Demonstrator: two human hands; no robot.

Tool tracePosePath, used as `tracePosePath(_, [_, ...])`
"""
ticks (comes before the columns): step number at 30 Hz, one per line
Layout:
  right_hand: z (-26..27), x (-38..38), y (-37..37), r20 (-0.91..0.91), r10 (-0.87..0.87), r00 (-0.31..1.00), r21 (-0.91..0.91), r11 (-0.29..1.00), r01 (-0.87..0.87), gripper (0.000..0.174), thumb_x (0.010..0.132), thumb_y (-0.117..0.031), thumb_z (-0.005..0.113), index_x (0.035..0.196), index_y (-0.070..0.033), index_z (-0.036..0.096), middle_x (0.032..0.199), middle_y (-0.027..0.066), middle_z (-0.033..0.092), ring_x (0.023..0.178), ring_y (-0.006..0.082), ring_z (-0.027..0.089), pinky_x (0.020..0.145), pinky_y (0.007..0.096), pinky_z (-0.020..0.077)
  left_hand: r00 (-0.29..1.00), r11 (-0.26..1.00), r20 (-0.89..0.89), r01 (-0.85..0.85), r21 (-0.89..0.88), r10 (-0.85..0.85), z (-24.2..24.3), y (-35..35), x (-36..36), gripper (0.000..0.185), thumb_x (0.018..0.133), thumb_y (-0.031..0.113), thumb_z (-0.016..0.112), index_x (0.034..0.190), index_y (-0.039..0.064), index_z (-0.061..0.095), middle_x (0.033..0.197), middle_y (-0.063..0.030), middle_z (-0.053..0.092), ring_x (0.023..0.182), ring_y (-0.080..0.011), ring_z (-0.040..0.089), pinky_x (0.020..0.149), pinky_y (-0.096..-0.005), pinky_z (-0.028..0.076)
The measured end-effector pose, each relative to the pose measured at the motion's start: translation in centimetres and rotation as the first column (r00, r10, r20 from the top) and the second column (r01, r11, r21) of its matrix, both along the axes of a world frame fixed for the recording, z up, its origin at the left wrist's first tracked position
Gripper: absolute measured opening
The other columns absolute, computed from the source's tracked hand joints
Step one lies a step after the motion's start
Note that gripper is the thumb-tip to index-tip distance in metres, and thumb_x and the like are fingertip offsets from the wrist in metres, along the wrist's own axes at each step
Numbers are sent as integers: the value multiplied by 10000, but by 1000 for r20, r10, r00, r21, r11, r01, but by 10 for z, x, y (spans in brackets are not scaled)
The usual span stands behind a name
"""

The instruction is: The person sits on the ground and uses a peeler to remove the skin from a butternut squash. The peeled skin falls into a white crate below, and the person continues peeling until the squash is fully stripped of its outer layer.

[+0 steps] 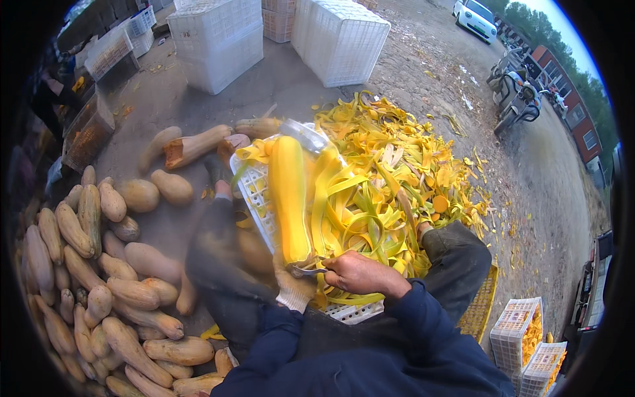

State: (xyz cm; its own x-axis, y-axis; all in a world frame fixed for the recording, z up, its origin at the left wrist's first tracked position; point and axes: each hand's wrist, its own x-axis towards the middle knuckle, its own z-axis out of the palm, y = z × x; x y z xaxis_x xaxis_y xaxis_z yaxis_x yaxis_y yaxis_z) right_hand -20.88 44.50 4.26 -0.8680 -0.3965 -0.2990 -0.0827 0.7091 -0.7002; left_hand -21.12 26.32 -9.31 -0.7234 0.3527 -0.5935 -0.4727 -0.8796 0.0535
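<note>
In a pale knitted glove, my left hand point(295, 285) holds the near end of a long peeled yellow squash point(289, 198). The bare right hand point(359, 273) grips a metal peeler point(305, 271), whose head is at that same end of the squash. Under the squash is a white perforated plastic crate point(255, 208), lying between my knees. Long yellow and green peel strips point(367, 218) cover its right part and hang over it. Something shiny and transparent point(305, 135) lies at the crate's far end.
Many unpeeled squashes point(134, 293) are piled on the left. A peel heap point(412, 159) lies ahead right. White crates point(218, 44) stand beyond; filled crates point(513, 322) are at lower right, near a yellow crate point(481, 302). Motorcycles point(518, 101), a car point(475, 20) and a person point(49, 94) are farther off.
</note>
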Motion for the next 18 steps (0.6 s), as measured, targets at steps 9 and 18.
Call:
tracePosePath(9, [-72, -301, 24, -570, 58, 820, 260, 959, 113, 186, 867, -145, 663, 746, -37, 752, 754, 187, 702, 708, 381, 721, 670, 491, 601, 994, 995, 53, 93, 29, -94, -17, -8, 4, 622, 941, 687, 679, 1311, 189, 723, 1199, -43, 752, 1018, -290, 676, 749, -436, 559])
tracePosePath(18, [-98, -161, -17, -450, -337, 827, -78, 937, 339, 505, 989, -150, 573, 1418, 116, 553, 860, 341, 689, 853, 519, 701, 761, 574, 564, 994, 995, 70, 89, -52, -86, -28, -3, 4, 611, 959, 701, 632, 1246, 169, 719, 1035, -56, 752, 840, -264, 660, 676, -421, 554])
